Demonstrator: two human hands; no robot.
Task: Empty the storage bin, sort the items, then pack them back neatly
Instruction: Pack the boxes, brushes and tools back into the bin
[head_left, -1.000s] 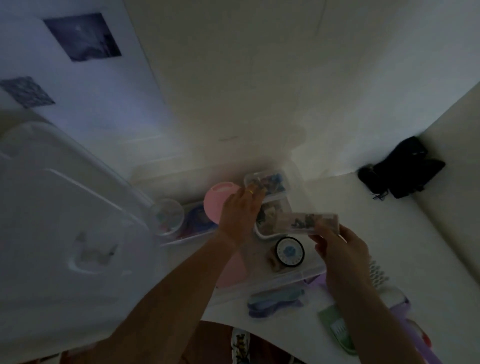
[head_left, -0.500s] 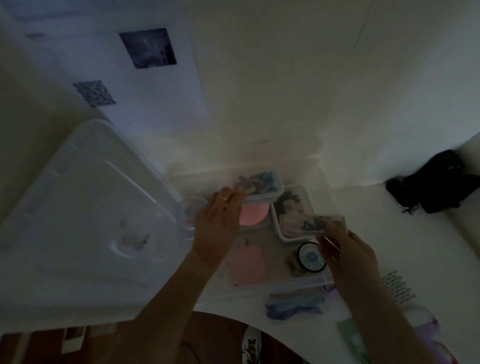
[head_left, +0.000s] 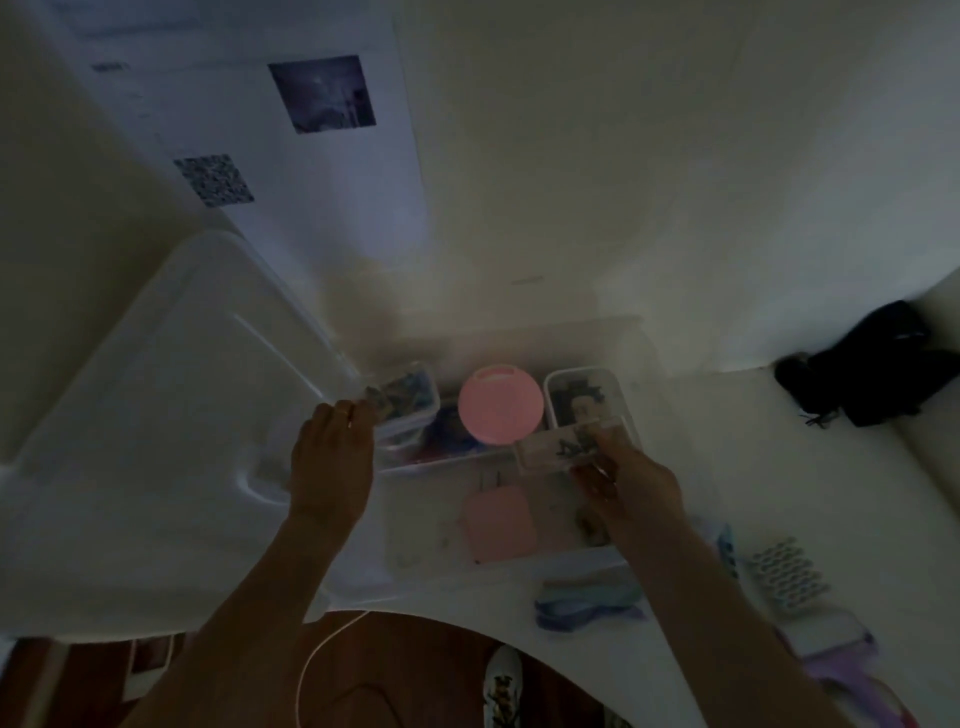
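A clear storage bin (head_left: 649, 358) stands on the white table against the wall. Inside it lie a round pink case (head_left: 500, 410), a flat pink rectangular item (head_left: 500, 525) and a white-rimmed clear tub (head_left: 621, 389) with dark things in it. My left hand (head_left: 332, 457) holds a small clear box of colourful bits (head_left: 405, 400) over the bin's left end. My right hand (head_left: 628, 483) grips a narrow clear box (head_left: 566, 444) above the bin's right side.
The bin's big clear lid (head_left: 156, 441) lies to the left. Near the table's front edge lie pastel ribbons (head_left: 587, 603), a patterned sheet (head_left: 784, 577) and purple items (head_left: 841, 649). A black bundle (head_left: 878, 374) sits at the far right. A white cable (head_left: 322, 654) hangs below.
My left hand has carried its small box leftward from the bin's middle to the left end, uncovering the round pink case. The right hand stays over the tub with its box.
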